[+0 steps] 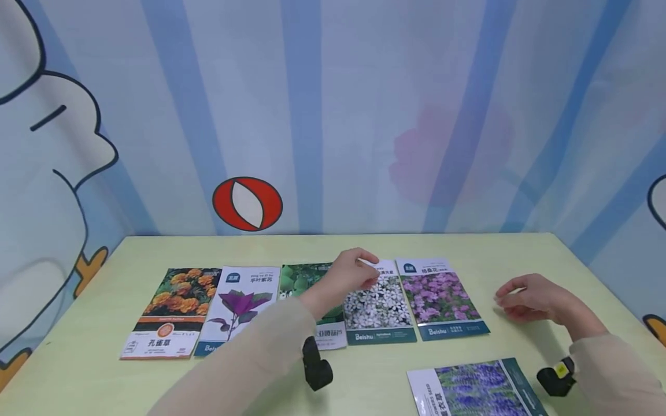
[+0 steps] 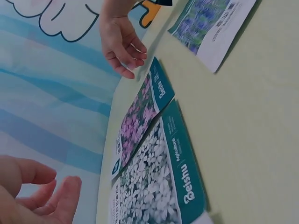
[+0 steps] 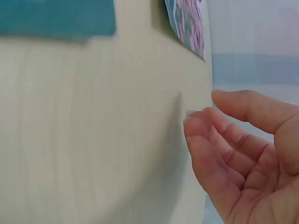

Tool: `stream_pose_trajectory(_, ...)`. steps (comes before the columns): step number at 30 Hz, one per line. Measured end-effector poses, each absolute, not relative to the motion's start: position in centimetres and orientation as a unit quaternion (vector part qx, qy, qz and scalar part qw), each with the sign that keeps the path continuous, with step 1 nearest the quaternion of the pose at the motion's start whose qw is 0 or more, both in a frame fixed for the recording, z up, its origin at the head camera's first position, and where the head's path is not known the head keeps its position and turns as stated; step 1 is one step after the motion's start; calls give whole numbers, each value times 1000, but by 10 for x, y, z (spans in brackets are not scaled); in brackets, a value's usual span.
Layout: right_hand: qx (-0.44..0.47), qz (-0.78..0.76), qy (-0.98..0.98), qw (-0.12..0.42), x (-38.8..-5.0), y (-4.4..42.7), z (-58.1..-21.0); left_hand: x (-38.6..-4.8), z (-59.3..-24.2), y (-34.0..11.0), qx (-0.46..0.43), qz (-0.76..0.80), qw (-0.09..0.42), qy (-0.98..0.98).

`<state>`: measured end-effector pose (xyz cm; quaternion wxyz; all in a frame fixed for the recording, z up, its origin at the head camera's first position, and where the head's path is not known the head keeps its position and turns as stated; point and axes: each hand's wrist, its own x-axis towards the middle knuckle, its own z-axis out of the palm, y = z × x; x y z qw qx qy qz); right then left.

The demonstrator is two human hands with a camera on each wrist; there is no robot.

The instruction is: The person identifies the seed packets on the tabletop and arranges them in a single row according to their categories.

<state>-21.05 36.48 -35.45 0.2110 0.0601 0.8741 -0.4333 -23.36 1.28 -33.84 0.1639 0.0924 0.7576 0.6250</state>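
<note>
My left hand (image 1: 344,278) hovers above the table over the upper part of a seed packet with white flowers (image 1: 382,306). Its fingers are loosely bent and hold nothing. Just right of that packet lies one with pink flowers (image 1: 442,297). On the other side, my forearm partly hides a green-picture packet (image 1: 296,280) and a purple-leaf packet (image 1: 239,303). My right hand (image 1: 538,300) is apart from the pink-flower packet, to its right, and the right wrist view shows its relaxed fingers (image 3: 205,154) with nothing between them. Nearer me lies a packet with blue-purple flowers (image 1: 481,384), turned sideways.
An orange-flower packet (image 1: 182,309) forms the left end of the packet row. The pale yellow table (image 1: 374,378) meets a blue striped backdrop (image 1: 354,115) at its back and sides. Each wrist wears a small black device (image 1: 317,367).
</note>
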Motion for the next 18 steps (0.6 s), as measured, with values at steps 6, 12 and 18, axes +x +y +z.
stream_pose_trajectory(6, 80, -419, 870, 246, -200, 380, -351, -213, -337, -8, 125, 566, 208, 788)
stream_pose_trajectory(12, 98, -402, 872, 263, -186, 389, -355, -183, -341, -26, 79, 584, 295, 753)
stream_pose_trajectory(18, 116, -385, 872, 280, -170, 390, -358, -156, -355, -38, 38, 608, 358, 707)
